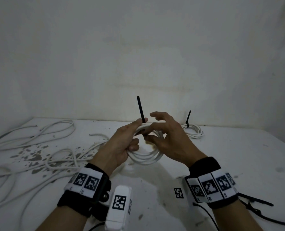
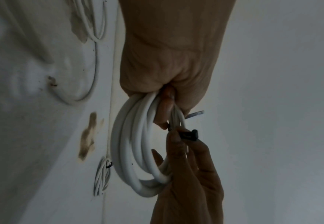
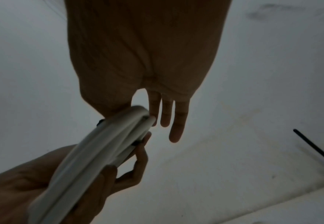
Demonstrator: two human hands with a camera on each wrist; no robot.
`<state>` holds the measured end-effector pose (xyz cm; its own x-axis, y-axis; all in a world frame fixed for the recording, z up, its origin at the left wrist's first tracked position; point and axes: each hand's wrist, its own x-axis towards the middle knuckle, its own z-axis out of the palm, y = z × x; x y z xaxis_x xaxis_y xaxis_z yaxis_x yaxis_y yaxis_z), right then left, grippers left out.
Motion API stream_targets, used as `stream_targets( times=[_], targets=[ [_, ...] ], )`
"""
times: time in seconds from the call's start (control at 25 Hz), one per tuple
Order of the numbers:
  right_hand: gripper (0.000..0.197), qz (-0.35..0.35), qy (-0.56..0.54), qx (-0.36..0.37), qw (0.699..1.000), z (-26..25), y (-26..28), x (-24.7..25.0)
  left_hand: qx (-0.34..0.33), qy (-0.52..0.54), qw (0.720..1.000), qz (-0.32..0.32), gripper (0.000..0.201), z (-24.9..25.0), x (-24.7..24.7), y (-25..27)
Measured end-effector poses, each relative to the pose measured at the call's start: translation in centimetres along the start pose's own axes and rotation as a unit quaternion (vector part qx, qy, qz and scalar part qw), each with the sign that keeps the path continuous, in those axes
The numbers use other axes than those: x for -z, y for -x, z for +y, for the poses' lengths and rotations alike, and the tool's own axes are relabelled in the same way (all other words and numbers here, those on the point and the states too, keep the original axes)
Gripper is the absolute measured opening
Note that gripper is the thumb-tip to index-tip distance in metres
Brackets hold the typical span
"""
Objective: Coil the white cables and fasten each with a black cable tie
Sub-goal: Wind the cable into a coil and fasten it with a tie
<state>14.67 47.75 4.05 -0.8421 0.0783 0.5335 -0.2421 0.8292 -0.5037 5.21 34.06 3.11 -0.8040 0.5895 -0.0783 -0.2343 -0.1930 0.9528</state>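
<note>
Above the white table (image 1: 230, 155), my left hand (image 1: 121, 145) grips a coiled white cable (image 1: 145, 157). A black cable tie (image 1: 141, 110) stands up from the coil's far side, held against it by my left fingertip. My right hand (image 1: 168, 135) pinches the tie's lower end under the coil between thumb and forefinger, its other fingers spread straight. The left wrist view shows the coil (image 2: 134, 151) hanging from my left hand (image 2: 166, 60) and the tie's head (image 2: 189, 134) in the right fingertips (image 2: 178, 145). The right wrist view shows the coil (image 3: 99, 151) edge-on below my right hand (image 3: 147, 60).
A tied coil (image 1: 192, 130) with its black tie (image 1: 188, 117) upright lies at the back right near the wall. Loose white cables (image 1: 30, 147) sprawl over the stained left half of the table. Spare black ties (image 1: 255, 202) lie by my right wrist.
</note>
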Motion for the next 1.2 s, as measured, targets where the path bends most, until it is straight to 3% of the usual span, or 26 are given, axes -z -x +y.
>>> stream_targets(
  times=[0.16,0.24,0.36,0.72,0.92,1.2],
  targets=[
    [0.012,-0.042,0.065,0.042,0.996,-0.7,0.2,0.4,-0.058,-0.01,0.995,0.083,0.025,-0.7,-0.5,-0.1],
    [0.01,-0.025,0.052,0.068,0.996,-1.1,0.3,0.6,-0.081,-0.025,0.99,0.108,0.025,-1.0,-0.8,0.0],
    [0.009,0.022,-0.015,0.053,0.998,-1.9,0.4,1.6,-0.124,-0.062,0.982,0.127,0.024,-0.8,-0.8,0.2],
    [0.004,0.038,-0.096,0.015,0.995,-4.3,-0.1,2.2,-0.189,-0.154,0.962,0.121,0.021,-1.1,-0.3,0.3],
    [0.026,0.11,-0.131,-0.117,0.978,-2.6,-0.5,2.0,-0.242,-0.182,0.948,0.097,0.016,-0.3,-0.7,1.3],
    [0.025,0.089,-0.068,-0.112,0.987,-2.4,-0.4,1.7,-0.268,-0.23,0.932,0.086,0.016,-0.8,-1.1,0.6]
  ],
)
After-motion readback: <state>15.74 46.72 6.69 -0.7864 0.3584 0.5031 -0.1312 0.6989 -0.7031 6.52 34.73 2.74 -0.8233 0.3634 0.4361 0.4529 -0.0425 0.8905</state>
